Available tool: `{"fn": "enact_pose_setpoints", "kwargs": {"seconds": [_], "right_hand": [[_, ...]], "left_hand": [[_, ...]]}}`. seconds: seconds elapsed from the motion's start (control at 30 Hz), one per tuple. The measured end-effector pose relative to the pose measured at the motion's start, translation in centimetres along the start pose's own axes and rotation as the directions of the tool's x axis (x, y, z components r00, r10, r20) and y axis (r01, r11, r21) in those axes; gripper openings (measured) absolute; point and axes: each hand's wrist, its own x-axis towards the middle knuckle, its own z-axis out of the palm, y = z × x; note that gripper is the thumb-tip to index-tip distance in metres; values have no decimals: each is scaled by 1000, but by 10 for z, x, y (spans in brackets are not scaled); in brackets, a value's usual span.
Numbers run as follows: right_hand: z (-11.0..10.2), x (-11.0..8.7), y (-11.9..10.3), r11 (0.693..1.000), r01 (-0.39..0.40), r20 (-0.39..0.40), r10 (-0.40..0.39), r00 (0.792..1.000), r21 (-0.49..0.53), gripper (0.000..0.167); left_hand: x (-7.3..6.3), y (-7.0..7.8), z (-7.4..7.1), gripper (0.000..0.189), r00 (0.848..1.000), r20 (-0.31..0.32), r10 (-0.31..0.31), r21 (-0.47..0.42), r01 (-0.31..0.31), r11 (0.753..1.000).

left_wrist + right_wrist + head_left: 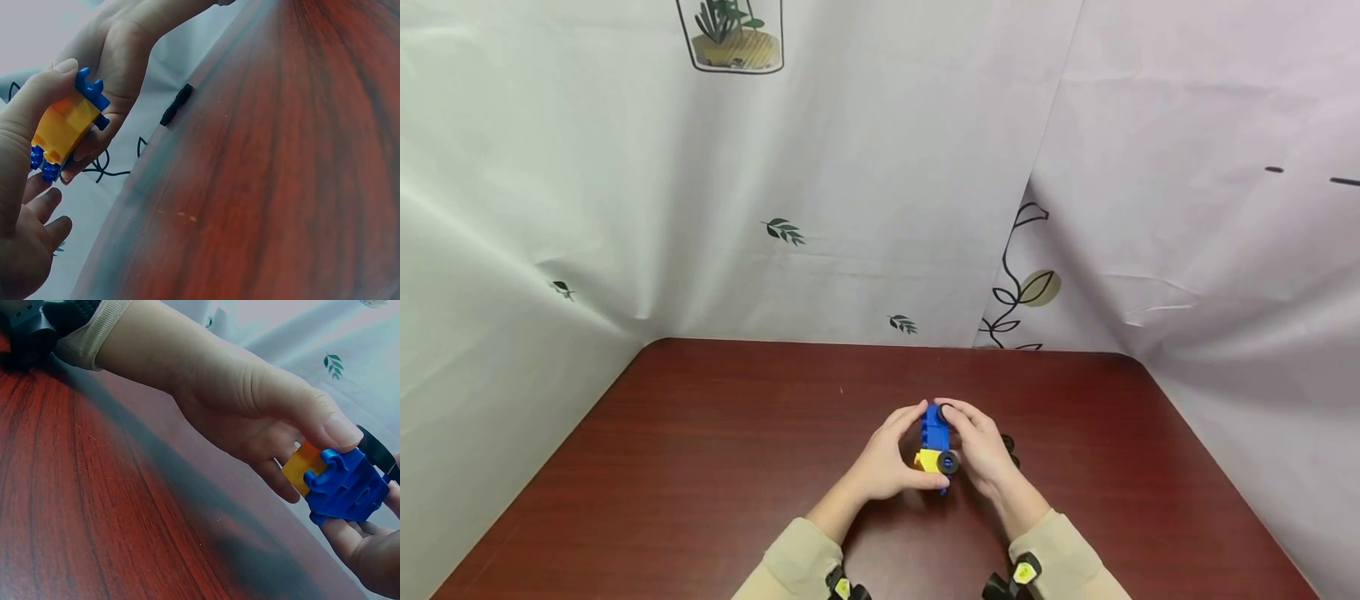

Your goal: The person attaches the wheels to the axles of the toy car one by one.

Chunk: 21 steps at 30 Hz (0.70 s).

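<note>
Both hands hold a small blue and yellow toy block car [936,429] above the table. Black wheels [948,462] show on its right side in the head view. My left hand [883,462] grips it from the left, with the thumb across its near end. From the right, my right hand [988,450] grips it, the thumb near the far wheel. The left wrist view shows the yellow block [70,122] with blue parts at both ends. In the right wrist view, the right thumb presses by the blue hooked piece [350,484].
Just right of the right hand, a pair of black wheels [1008,442] lies on the dark red table [737,433], partly hidden by that hand. A white printed cloth [880,167] hangs behind the table and along its sides.
</note>
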Motion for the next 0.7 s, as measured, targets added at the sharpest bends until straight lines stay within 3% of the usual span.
{"fn": "enact_pose_setpoints", "kwargs": {"seconds": [0.57, 0.7], "right_hand": [[3, 1, 1, 999, 26, -47, -28, 998, -39, 39], [2, 0, 3, 999, 8, -31, -9, 999, -41, 50]], "left_hand": [[1, 7, 0, 100, 1000, 10, -15, 31, 15, 999], [-1, 8, -1, 99, 1000, -5, -8, 39, 8, 999]]}}
